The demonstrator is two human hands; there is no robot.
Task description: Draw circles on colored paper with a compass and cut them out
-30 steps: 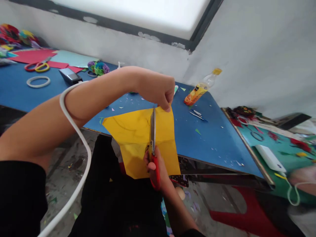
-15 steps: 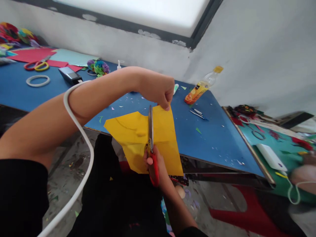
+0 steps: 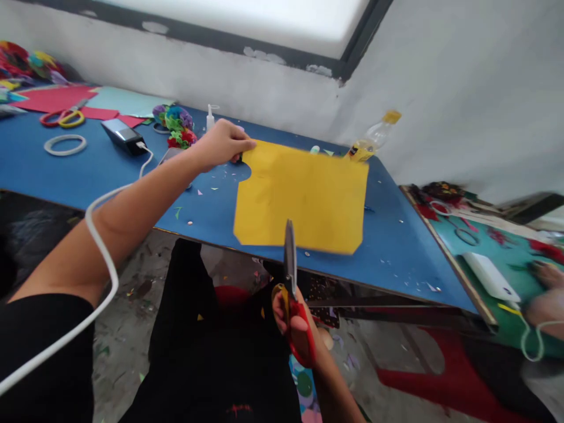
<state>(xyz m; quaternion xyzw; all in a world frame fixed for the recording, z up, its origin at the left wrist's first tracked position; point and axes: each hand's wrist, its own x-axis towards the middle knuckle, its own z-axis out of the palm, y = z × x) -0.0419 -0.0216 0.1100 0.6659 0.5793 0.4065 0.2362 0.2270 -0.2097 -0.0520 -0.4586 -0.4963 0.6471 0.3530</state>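
My left hand (image 3: pixel 220 144) pinches the upper left corner of a yellow sheet of paper (image 3: pixel 308 194). The sheet hangs over the front of the blue table, with a rounded notch in its left edge and clipped lower corners. Below it, my right hand (image 3: pixel 302 332) grips scissors (image 3: pixel 289 252) with red and yellow handles, their blades together and pointing up. The blade tips overlap the sheet's lower edge in the view; whether they touch it I cannot tell.
Behind the sheet stands a juice bottle (image 3: pixel 374 138). Another pair of scissors (image 3: pixel 64 117), a white ring (image 3: pixel 65 145), a black device (image 3: pixel 124 136) and red paper (image 3: pixel 53 100) lie left. A white cable (image 3: pixel 103 247) crosses my left arm. A co-worker's hand (image 3: pixel 549 294) is at far right.
My left hand has moved left, swinging the yellow sheet round and away from the scissors. The scissors, around the sheet before, are now out of it and lower right, still in my right hand.
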